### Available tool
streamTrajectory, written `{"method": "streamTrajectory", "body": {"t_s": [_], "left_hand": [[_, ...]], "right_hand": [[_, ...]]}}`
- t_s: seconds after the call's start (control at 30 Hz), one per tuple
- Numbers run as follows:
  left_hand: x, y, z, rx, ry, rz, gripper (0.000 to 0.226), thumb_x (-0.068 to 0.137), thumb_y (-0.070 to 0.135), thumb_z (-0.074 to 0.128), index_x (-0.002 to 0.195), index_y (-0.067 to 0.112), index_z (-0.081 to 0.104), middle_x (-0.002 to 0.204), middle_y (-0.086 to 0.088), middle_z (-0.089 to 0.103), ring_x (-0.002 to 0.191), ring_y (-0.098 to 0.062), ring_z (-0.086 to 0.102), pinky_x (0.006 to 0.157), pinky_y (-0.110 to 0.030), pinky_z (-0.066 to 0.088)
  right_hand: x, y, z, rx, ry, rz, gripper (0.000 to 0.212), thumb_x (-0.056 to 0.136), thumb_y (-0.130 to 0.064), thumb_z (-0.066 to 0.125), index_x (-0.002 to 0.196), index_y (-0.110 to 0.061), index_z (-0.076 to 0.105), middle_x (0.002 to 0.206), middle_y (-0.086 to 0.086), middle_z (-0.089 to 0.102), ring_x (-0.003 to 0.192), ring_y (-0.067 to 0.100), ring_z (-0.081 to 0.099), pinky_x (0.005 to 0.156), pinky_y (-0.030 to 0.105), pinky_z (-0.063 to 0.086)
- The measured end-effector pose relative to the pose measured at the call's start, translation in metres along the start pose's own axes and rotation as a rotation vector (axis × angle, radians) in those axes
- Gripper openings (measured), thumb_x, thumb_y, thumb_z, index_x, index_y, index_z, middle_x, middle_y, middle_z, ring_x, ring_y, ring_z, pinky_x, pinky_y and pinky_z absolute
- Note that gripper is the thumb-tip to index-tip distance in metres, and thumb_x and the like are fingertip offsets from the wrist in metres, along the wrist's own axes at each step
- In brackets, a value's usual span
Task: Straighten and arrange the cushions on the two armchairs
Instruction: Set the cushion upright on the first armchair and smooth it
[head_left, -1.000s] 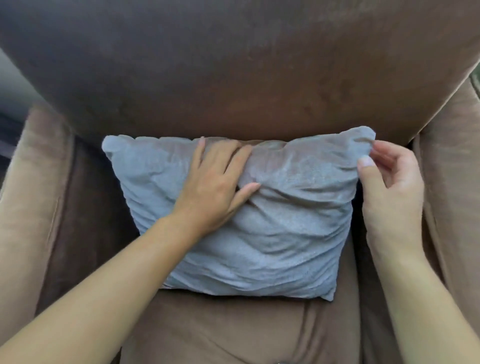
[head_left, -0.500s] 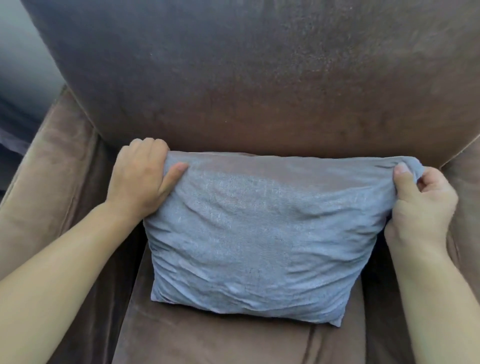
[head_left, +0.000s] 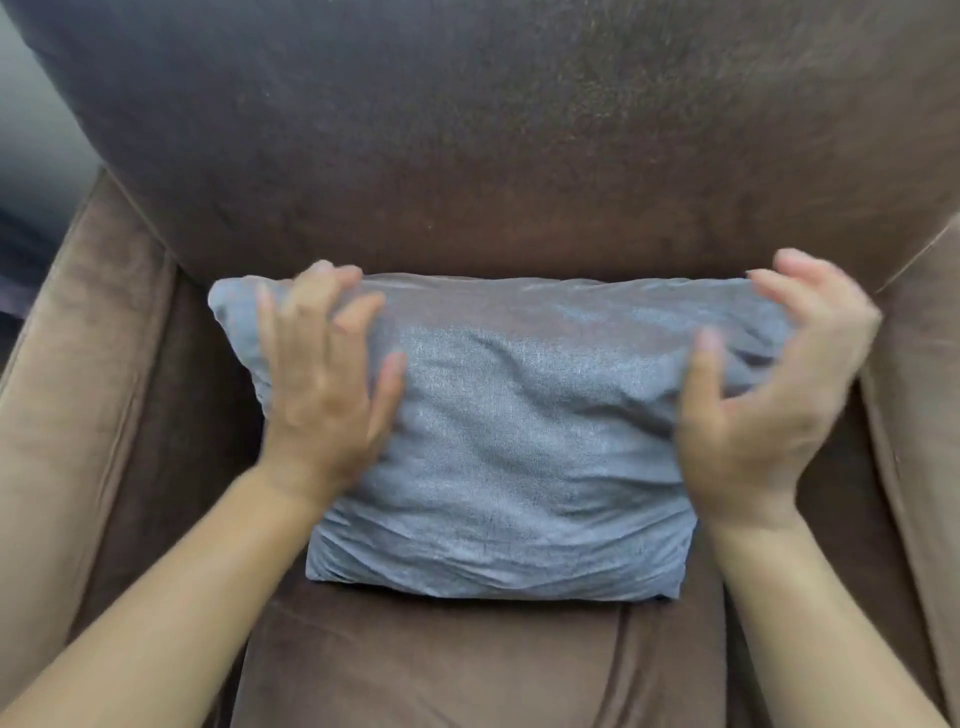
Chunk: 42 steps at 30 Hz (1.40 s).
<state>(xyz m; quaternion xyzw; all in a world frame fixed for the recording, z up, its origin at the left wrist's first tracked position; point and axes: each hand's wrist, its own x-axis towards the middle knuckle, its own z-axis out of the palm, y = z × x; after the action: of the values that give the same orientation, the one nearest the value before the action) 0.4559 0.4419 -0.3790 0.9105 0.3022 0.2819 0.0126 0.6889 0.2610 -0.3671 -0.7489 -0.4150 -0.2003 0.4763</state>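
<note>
A wrinkled grey-blue cushion (head_left: 519, 441) leans against the backrest (head_left: 493, 156) of a brown velvet armchair, its lower edge on the seat (head_left: 441, 665). My left hand (head_left: 322, 379) lies over the cushion's upper left part, fingers spread and blurred. My right hand (head_left: 769, 395) is at the upper right corner, fingers apart, thumb in front of the fabric and the other fingers above the top edge. Neither hand pinches the fabric. The cushion's top left corner sticks out free beside my left hand.
The lighter brown left armrest (head_left: 67, 389) and right armrest (head_left: 919, 389) flank the seat closely. A dark gap runs along each side of the cushion. A pale wall and something dark show past the chair at far left.
Both hands have let go of the cushion's top corners and opened. The left hand has moved inward onto the cushion face. The cushion now sits straighter and more centred against the backrest.
</note>
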Motion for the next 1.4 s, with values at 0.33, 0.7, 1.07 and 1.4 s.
{"method": "streamTrajectory", "body": {"t_s": [0.33, 0.7, 1.07, 1.4], "left_hand": [[-0.032, -0.040, 0.026, 0.224, -0.342, 0.141, 0.070, 0.100, 0.062, 0.020, 0.159, 0.025, 0.010, 0.167, -0.009, 0.010, 0.155, -0.022, 0.002, 0.119, -0.063, -0.001], [-0.030, -0.012, -0.008, 0.171, -0.520, -0.105, 0.076, 0.099, 0.052, 0.038, 0.159, 0.022, 0.002, 0.168, -0.002, 0.001, 0.155, -0.023, 0.004, 0.116, -0.064, 0.022], [-0.084, 0.110, -0.218, -0.088, -0.677, -0.207, 0.072, 0.095, 0.046, 0.056, 0.154, 0.017, 0.027, 0.157, -0.003, 0.037, 0.141, -0.024, 0.040, 0.111, -0.043, 0.040], [-0.120, 0.238, -0.384, 0.069, -0.808, -0.212, 0.059, 0.092, 0.053, 0.053, 0.138, 0.019, 0.038, 0.133, -0.005, 0.051, 0.126, -0.028, 0.053, 0.094, -0.043, 0.048]], "right_hand": [[-0.028, 0.027, 0.024, -0.520, -0.589, -0.364, 0.092, 0.091, -0.073, 0.043, 0.158, -0.015, 0.020, 0.166, 0.003, 0.019, 0.154, 0.026, 0.014, 0.121, 0.063, 0.003], [-0.006, 0.016, -0.009, -0.580, -0.735, -0.159, 0.097, 0.088, -0.074, 0.037, 0.159, -0.014, 0.011, 0.168, 0.004, 0.012, 0.155, 0.028, 0.008, 0.119, 0.065, 0.009], [-0.005, -0.166, -0.169, -0.290, -0.878, -0.131, 0.087, 0.092, -0.061, 0.051, 0.156, -0.011, 0.022, 0.156, 0.007, 0.036, 0.141, 0.025, 0.039, 0.109, 0.042, 0.042], [-0.010, -0.273, -0.321, -0.394, -1.162, -0.010, 0.075, 0.090, -0.067, 0.050, 0.139, -0.012, 0.038, 0.136, 0.011, 0.048, 0.126, 0.033, 0.051, 0.096, 0.047, 0.048]]}}
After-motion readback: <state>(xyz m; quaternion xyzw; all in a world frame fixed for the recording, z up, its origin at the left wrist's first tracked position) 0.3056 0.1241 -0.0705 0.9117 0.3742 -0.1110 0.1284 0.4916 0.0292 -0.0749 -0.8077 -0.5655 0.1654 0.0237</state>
